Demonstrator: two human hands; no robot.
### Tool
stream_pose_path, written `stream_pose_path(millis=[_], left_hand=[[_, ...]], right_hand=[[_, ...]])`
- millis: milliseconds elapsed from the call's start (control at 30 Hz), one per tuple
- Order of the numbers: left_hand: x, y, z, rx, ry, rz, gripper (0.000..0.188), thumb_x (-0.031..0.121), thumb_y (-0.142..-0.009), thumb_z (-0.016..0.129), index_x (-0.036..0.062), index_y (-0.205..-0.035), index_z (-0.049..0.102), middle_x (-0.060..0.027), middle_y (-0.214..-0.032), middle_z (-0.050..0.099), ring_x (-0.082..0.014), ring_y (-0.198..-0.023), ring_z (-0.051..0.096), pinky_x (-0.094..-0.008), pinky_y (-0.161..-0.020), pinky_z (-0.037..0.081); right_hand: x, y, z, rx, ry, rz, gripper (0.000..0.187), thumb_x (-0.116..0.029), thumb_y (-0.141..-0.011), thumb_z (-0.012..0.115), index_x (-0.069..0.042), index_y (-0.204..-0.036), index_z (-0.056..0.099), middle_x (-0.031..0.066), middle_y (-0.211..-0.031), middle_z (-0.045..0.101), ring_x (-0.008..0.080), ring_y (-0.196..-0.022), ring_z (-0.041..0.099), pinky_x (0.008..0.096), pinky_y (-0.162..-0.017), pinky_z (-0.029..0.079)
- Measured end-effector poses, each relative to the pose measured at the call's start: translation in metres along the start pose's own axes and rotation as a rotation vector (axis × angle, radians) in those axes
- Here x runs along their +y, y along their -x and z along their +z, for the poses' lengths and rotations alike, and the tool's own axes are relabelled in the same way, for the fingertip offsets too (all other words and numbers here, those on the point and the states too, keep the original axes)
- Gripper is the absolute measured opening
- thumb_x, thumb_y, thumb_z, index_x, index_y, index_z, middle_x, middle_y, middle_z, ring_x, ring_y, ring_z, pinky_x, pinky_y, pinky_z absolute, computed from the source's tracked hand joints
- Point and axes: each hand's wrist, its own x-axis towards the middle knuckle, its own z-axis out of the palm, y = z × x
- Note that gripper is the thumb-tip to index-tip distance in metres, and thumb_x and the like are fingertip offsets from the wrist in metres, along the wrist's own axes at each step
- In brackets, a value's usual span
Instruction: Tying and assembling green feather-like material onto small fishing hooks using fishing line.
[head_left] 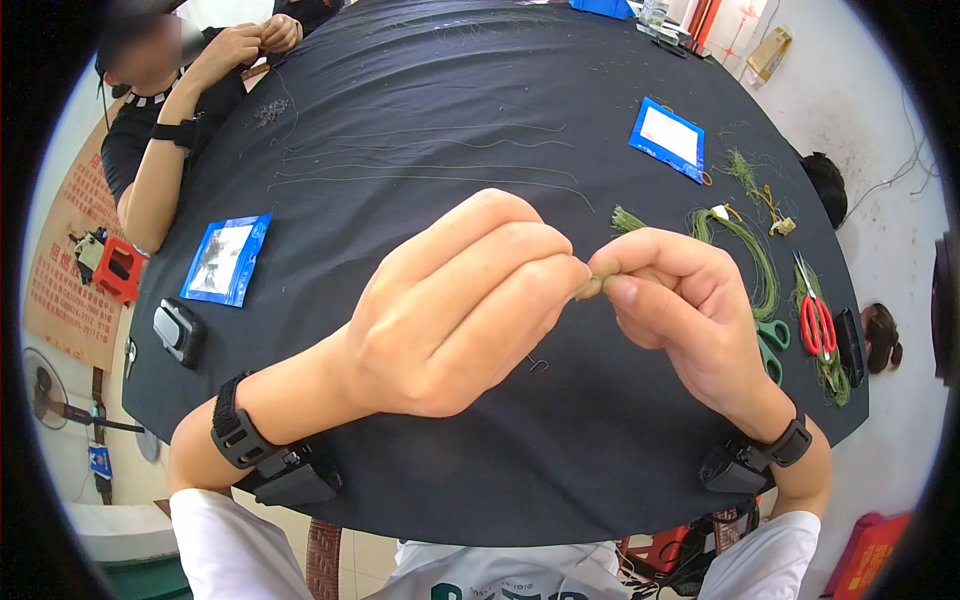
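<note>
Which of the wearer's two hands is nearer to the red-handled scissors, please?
The right. The right hand is a little to the left of the red-handled scissors; the left hand is farther to the left, on the far side of the right hand from them.

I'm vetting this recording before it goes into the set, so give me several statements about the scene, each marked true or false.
1. The left hand and right hand have their fingertips close together above the dark cloth. True.
2. Red-handled scissors lie to the left of the left hand. False: the red-handled scissors lie to the right of the right hand.
3. Several thin strands lie on the cloth beyond the hands. True.
4. The left hand rests flat on the cloth. False: it is raised, with its fingers bent.
5. A blue packet with a pale panel lies on the left side of the cloth. True.
</note>
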Motion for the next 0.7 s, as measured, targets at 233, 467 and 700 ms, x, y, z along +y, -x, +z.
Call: stream_pose_path(millis=[233,467,700], left_hand=[[0.001,0.002,0.000,0.005,0.064,-0.074,0.023,-0.010,-0.065,0.070,-0.0046,-0.085,0.060,-0.0141,-0.079,0.062,-0.0268,-0.068,0.059,-0.0314,-0.058,0.049],[0.002,0.002,0.003,0.015,0.161,-0.152,0.022,-0.010,-0.065,0.070,-0.0034,-0.085,0.060,-0.0131,-0.078,0.061,-0.0259,-0.067,0.059,-0.0315,-0.058,0.048],[0.006,0.003,0.008,-0.018,0.295,-0.309,0.019,-0.008,-0.068,0.068,-0.0017,-0.083,0.060,-0.0118,-0.079,0.060,-0.0243,-0.069,0.058,-0.0309,-0.061,0.046]], right_hand=[[-0.001,-0.002,-0.002,-0.036,-0.001,0.019,0.014,-0.005,-0.090,0.053,0.001,-0.096,0.064,-0.0075,-0.066,0.050,-0.0018,-0.056,0.036,0.0163,-0.049,0.024],[0.003,-0.003,-0.003,0.027,0.030,0.000,0.009,-0.006,-0.088,0.059,0.001,-0.092,0.063,-0.0113,-0.057,0.041,-0.0037,-0.051,0.029,0.0182,-0.046,0.018],[0.006,-0.001,-0.004,0.110,0.230,-0.079,0.005,-0.004,-0.085,0.062,0.000,-0.088,0.062,-0.0106,-0.056,0.041,-0.0038,-0.049,0.027,0.0186,-0.046,0.017]])
